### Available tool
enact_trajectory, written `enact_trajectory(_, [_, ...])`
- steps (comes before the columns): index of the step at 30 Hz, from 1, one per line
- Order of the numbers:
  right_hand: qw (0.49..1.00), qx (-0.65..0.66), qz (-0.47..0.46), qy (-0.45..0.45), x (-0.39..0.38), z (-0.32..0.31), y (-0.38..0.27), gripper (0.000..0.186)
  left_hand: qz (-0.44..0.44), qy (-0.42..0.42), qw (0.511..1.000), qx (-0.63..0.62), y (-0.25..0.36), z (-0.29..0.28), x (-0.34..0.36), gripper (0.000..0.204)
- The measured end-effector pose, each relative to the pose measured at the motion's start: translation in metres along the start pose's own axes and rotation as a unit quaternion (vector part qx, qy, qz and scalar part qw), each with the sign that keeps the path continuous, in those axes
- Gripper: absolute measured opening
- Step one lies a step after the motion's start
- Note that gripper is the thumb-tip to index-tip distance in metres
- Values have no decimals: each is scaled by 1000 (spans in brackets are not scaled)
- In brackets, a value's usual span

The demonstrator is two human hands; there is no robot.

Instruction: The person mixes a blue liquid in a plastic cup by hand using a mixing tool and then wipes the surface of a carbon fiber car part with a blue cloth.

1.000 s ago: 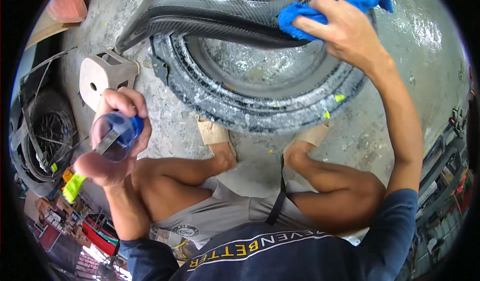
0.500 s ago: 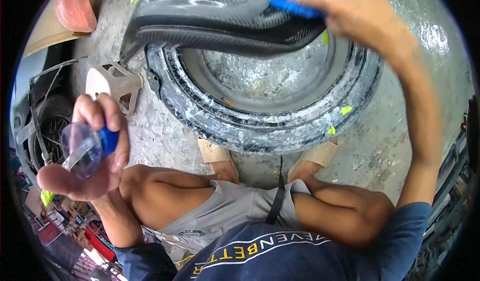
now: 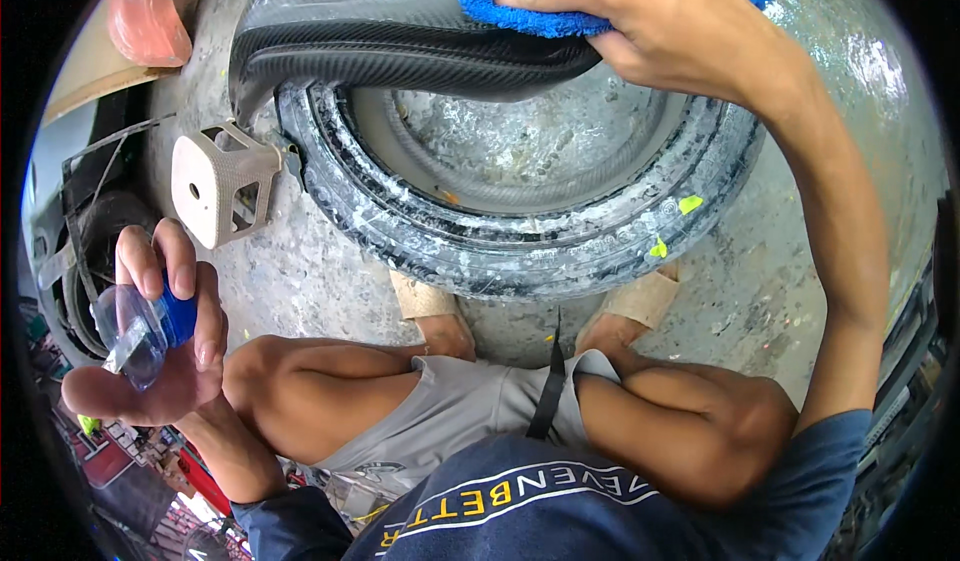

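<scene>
My right hand [image 3: 670, 36] is closed over a blue microfibre cloth [image 3: 545, 16], pressing it onto the right part of a glossy black carbon-fibre panel [image 3: 390, 66]. The curved, ridged panel rests across the far side of a tyre [image 3: 480, 261] lying flat on the floor. White smears and bits of yellow-green tape mark the tyre. Off to the left, my left hand [image 3: 195, 356] grips a small clear plastic bottle [image 3: 142, 346] with a blue cap, held tilted in its fingers. The panel's upper edge runs out of view, and the cloth hides part of its surface.
A beige stool [image 3: 200, 191] lies on its side left of the tyre. Beyond it is an orange-red moulded piece [image 3: 150, 16]. My sandalled feet [image 3: 440, 326] are at the tyre's near edge. Clutter fills the lower left, and dark parts line the right rim.
My right hand has slid the cloth leftward along the panel. The left hand, with the bottle, has dropped a little lower and further left. The panel appears slightly shifted left and up.
</scene>
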State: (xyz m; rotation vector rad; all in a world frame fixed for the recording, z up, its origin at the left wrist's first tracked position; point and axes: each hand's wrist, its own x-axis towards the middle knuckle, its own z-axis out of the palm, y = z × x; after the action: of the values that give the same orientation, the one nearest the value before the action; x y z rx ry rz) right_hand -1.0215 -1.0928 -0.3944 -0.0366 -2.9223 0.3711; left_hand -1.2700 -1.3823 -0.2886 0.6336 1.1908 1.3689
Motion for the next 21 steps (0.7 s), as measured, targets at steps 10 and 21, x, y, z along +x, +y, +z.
enact_trajectory(10, [990, -142, 12, 13, 3, -26, -24, 14, -9, -25, 999, -18, -2, 14, 14, 76])
enact_trajectory(21, [965, -44, 119, 228, -14, -31, 11, 14, 39, 3, 999, -4, -8, 20, 6, 75])
